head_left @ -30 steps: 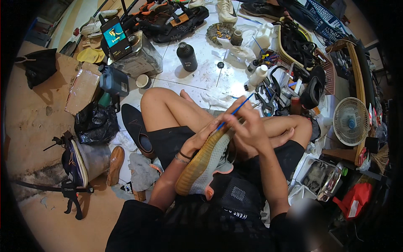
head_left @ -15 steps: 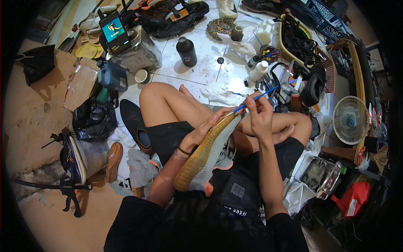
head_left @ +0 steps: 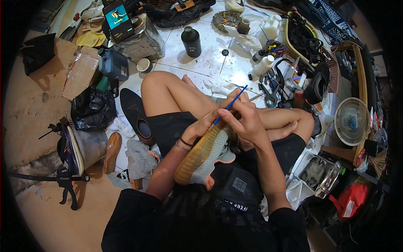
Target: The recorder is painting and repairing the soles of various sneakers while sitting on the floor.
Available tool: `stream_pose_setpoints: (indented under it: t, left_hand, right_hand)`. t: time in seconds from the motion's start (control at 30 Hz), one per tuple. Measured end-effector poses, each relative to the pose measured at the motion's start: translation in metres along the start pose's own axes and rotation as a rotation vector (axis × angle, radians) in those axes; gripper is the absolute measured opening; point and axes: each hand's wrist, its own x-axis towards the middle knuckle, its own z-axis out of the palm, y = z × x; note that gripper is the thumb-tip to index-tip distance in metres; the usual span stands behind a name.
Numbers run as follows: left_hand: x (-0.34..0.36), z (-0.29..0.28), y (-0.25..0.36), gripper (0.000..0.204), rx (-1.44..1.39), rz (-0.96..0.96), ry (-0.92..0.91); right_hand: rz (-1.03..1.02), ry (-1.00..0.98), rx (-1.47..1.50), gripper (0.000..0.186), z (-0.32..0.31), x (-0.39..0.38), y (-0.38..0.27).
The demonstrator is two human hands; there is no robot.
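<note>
A light grey knit sneaker [head_left: 200, 157] with a yellowed ribbed sole and pinkish-orange trim lies tilted on its side over my lap, its sole turned up to the left. My left hand [head_left: 203, 126] is closed round its toe end from the left. In my right hand [head_left: 245, 119] a thin blue-handled brush [head_left: 231, 104] is pinched between thumb and fingers. The brush slants down to the sole's edge close beside my left fingers. Its tip is too small to make out. The sneaker's toe is partly hidden behind both hands.
On the tiled floor ahead stand a black bottle [head_left: 191, 42], a small round cup [head_left: 144, 65] and a white bottle [head_left: 263, 66]. Pliers [head_left: 270, 90] lie to the right, near a fan [head_left: 351, 121]. A dark shoe [head_left: 136, 115] and a black bag [head_left: 94, 113] are at left.
My right hand has moved left and slightly down, bringing the brush farther down the sole, nearer my left hand. The brush now stands steeper. The view has shifted a little.
</note>
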Motion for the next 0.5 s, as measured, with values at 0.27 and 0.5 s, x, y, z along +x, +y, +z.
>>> stream_pose_setpoints:
  t: [0.27,0.5]
  left_hand:
    - [0.008,0.007,0.011,0.076,0.220,0.236,0.037]
    - [0.003,0.006,0.010,0.068,0.114,0.058,0.068]
  right_hand:
    - [-0.206,-0.081,-0.140,0.017,-0.007,0.006,-0.004]
    - [-0.167,-0.010,-0.085,0.013,-0.011,0.004,0.000]
